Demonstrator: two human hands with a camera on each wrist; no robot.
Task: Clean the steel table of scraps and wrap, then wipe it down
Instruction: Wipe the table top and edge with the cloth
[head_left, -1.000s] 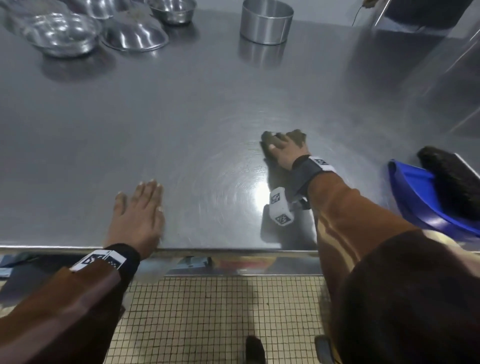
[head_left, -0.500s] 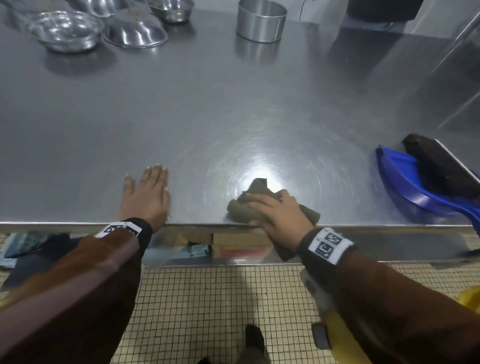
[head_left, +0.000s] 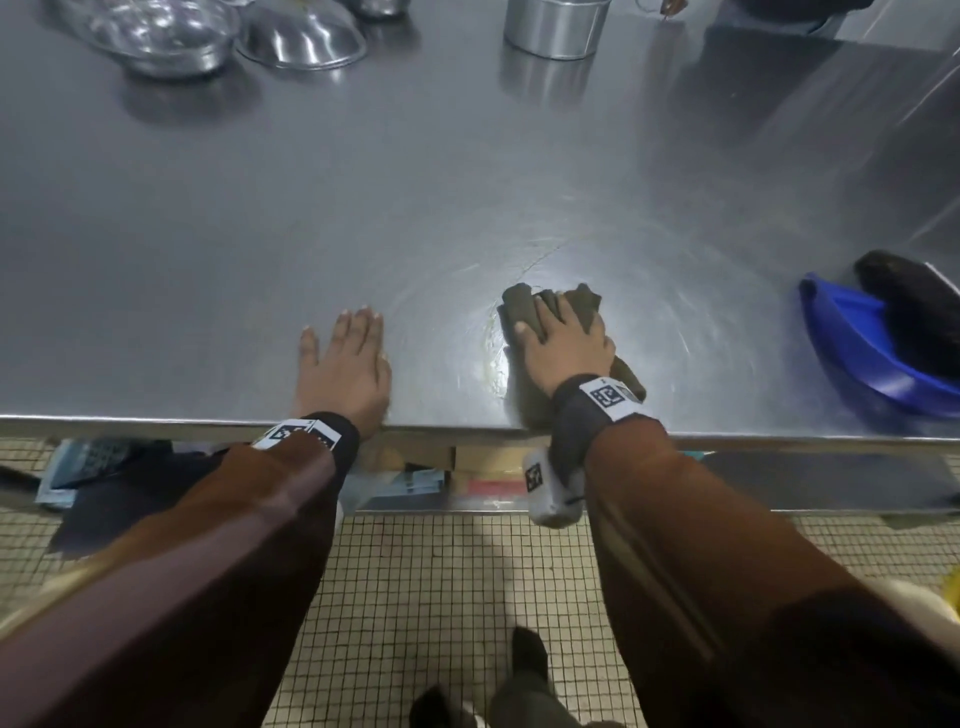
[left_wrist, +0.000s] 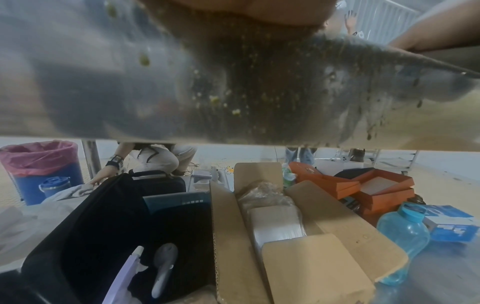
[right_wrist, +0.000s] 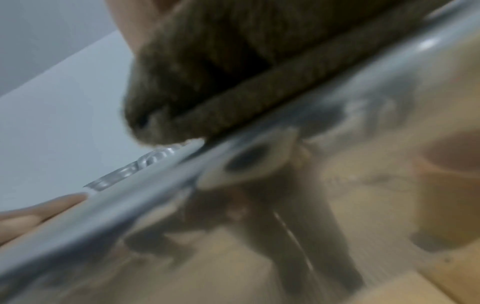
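Observation:
My right hand (head_left: 563, 338) lies flat on a crumpled dark olive cloth (head_left: 522, 306) and presses it onto the steel table (head_left: 363, 208) close to the front edge. In the blurred right wrist view the cloth (right_wrist: 207, 72) fills the top above the table's rim (right_wrist: 161, 170). My left hand (head_left: 345, 364) rests palm down with straight fingers on the bare steel to the left of the cloth. The left wrist view looks at the table's front lip (left_wrist: 103, 82), which is speckled with small scraps.
A blue dustpan (head_left: 852, 353) with a dark brush (head_left: 919, 306) in it sits at the table's right edge. Steel bowls (head_left: 161, 31) and a steel canister (head_left: 556, 26) stand along the back. Boxes (left_wrist: 298, 226) and a black bin (left_wrist: 103, 226) fill the shelf under the table.
My right hand drew the cloth from mid-table back to the front edge, then pushed it a little forward again. The left hand stayed flat in place.

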